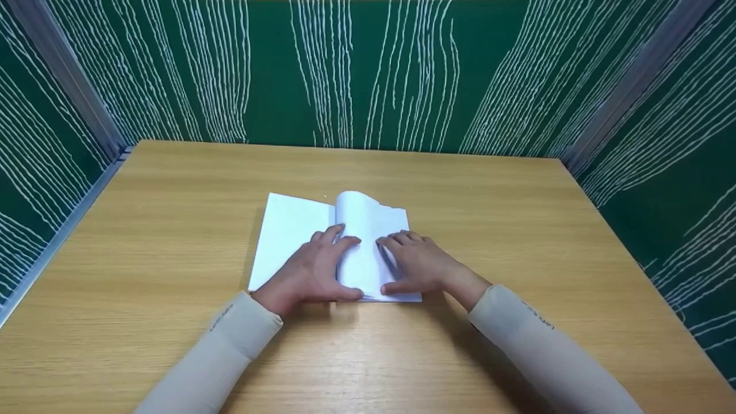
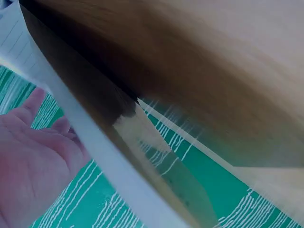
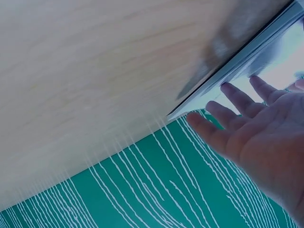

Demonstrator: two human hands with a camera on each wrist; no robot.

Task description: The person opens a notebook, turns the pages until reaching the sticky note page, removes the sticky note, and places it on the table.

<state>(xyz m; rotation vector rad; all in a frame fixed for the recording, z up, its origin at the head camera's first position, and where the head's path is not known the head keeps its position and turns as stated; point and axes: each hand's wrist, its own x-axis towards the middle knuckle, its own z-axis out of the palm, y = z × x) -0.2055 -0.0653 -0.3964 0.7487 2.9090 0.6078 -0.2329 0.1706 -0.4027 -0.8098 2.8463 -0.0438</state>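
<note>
An open book or notebook with white pages (image 1: 299, 230) lies on the wooden table. Its right-hand page (image 1: 362, 218) bulges up near the spine, and its top edge looks wavy. My left hand (image 1: 313, 267) reaches over the left page, with spread fingers touching the bulge and the thumb at the bottom edge. On the right page rests my right hand (image 1: 420, 261), fingers extended and thumb low. In the left wrist view, faint lines show on a page (image 2: 19, 45) beside the left hand (image 2: 38, 161). The right wrist view shows the right hand (image 3: 261, 123) with straight fingers against the page.
The wooden table (image 1: 489, 218) extends around the book on all sides. Green panels with white wavy lines (image 1: 368, 75) stand behind it and at both sides. A grey metal post (image 1: 627, 86) rises at the back right corner, another (image 1: 69, 75) at the back left.
</note>
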